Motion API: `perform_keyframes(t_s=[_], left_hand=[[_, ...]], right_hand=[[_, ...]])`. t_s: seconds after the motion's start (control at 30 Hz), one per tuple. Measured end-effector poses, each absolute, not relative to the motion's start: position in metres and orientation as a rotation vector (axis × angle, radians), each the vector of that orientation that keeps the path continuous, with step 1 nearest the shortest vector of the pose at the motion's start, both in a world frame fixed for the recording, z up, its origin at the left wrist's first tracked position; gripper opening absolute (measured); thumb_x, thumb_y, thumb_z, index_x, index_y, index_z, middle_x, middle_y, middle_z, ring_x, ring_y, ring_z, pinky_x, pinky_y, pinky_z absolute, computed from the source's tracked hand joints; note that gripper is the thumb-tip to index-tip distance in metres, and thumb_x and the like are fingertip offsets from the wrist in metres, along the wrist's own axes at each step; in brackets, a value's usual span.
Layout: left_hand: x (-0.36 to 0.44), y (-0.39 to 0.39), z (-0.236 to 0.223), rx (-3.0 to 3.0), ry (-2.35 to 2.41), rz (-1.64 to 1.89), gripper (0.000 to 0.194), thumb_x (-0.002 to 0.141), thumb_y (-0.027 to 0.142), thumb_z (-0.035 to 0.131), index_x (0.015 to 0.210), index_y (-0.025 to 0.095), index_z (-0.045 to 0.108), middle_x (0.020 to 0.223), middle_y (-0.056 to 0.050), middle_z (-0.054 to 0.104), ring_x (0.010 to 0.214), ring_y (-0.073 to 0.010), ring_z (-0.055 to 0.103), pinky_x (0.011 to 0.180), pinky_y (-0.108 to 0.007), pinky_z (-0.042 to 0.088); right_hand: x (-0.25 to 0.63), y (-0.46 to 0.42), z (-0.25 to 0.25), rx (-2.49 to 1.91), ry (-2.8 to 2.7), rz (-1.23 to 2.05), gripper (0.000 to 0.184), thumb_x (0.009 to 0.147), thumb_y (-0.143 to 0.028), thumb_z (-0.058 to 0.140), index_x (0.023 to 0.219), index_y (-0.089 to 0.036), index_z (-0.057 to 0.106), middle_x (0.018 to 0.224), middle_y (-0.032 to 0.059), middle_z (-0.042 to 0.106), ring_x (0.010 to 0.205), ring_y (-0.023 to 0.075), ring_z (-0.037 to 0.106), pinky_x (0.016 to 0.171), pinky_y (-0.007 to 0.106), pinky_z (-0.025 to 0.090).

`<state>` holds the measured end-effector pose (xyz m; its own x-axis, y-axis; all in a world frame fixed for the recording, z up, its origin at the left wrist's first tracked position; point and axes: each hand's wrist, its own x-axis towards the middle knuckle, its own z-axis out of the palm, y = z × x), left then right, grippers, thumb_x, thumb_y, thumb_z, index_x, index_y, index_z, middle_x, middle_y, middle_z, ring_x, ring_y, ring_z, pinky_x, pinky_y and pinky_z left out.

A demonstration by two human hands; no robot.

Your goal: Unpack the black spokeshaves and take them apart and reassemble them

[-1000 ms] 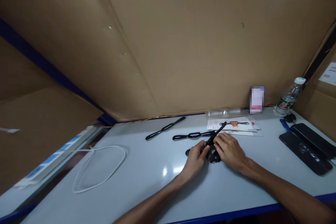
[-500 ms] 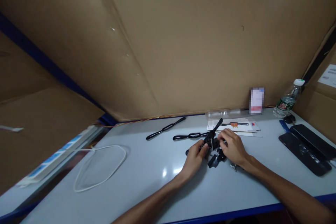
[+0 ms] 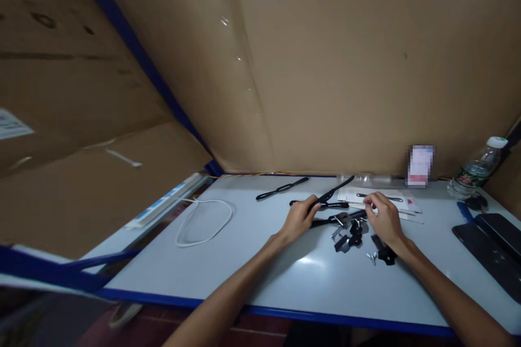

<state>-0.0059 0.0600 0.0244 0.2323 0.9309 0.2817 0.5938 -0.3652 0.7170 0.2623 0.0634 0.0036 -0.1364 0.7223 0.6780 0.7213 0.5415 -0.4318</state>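
Note:
My left hand [image 3: 300,218] is closed around the middle of a long black spokeshave body [image 3: 334,190], tilted so one handle points up and to the right. To the right, my right hand [image 3: 385,219] has its thumb and fingertips pressed together; whatever is in them is too small to make out. Below the fingers lies another black spokeshave body [image 3: 323,223]. Several dark metal parts [image 3: 355,234] sit in a heap between the hands. By the right wrist are a flat black piece [image 3: 385,252] and small silver screws [image 3: 372,258].
Two more spokeshave bodies, one far [image 3: 283,188] and one nearer [image 3: 340,205], lie on the white table. Behind stand printed cards [image 3: 402,195], a phone [image 3: 420,165] and a water bottle [image 3: 474,171]. A black case [image 3: 488,255] is at right, a white cable [image 3: 203,244] at left.
The view has swung left. My right hand has parted from the spokeshave body in my left hand and moved right. More of the loose parts now show on the table.

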Motion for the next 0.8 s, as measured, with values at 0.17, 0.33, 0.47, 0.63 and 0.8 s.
perform_keyframes(t_s=[0.17, 0.33, 0.47, 0.63, 0.8], left_hand=[[-0.058, 0.054, 0.029, 2.123, 1.585, 0.857, 0.035, 0.091, 0.047, 0.048, 0.069, 0.021, 0.051, 0.07, 0.0, 0.055, 0.068, -0.0177, 0.049, 0.066, -0.029, 0.034], [-0.108, 0.027, 0.008, 2.0, 1.948, 0.744, 0.035, 0.092, 0.041, 0.041, 0.07, 0.019, 0.057, 0.057, 0.002, 0.049, 0.056, -0.0166, 0.047, 0.057, -0.027, 0.028], [-0.122, 0.014, -0.003, 1.974, 2.138, 0.646, 0.028, 0.094, 0.033, 0.045, 0.078, 0.018, 0.061, 0.061, 0.0, 0.056, 0.061, -0.0184, 0.055, 0.059, -0.027, 0.031], [-0.113, 0.007, -0.006, 2.03, 2.261, 0.538, 0.022, 0.098, 0.032, 0.047, 0.098, 0.018, 0.065, 0.082, -0.008, 0.067, 0.076, -0.0244, 0.064, 0.065, -0.03, 0.038], [-0.108, -0.008, 0.008, 2.1, 2.322, 0.534, 0.028, 0.099, 0.035, 0.045, 0.104, 0.016, 0.065, 0.101, -0.015, 0.066, 0.097, -0.031, 0.065, 0.079, -0.037, 0.048]], right_hand=[[0.276, 0.072, 0.003, -1.211, -1.838, -0.048, 0.014, 0.086, -0.012, 0.048, 0.085, -0.023, 0.058, 0.084, 0.0032, 0.065, 0.08, 0.0217, 0.062, 0.072, 0.031, 0.042], [0.279, 0.074, 0.001, -1.205, -1.85, -0.071, 0.013, 0.087, -0.015, 0.049, 0.085, -0.022, 0.059, 0.082, 0.0018, 0.065, 0.071, 0.0194, 0.06, 0.069, 0.03, 0.041], [0.277, 0.073, 0.001, -1.178, -1.858, -0.088, 0.014, 0.086, -0.015, 0.049, 0.084, -0.022, 0.06, 0.079, 0.001, 0.063, 0.065, 0.018, 0.057, 0.067, 0.03, 0.041], [0.274, 0.065, 0.014, -1.176, -1.866, -0.116, 0.015, 0.085, -0.015, 0.048, 0.084, -0.022, 0.061, 0.08, 0.0029, 0.065, 0.07, 0.0197, 0.06, 0.069, 0.031, 0.044], [0.282, 0.004, 0.054, -1.072, -1.738, -0.16, 0.025, 0.084, -0.007, 0.044, 0.073, -0.023, 0.058, 0.089, 0.0057, 0.066, 0.089, 0.0218, 0.065, 0.082, 0.035, 0.048]])
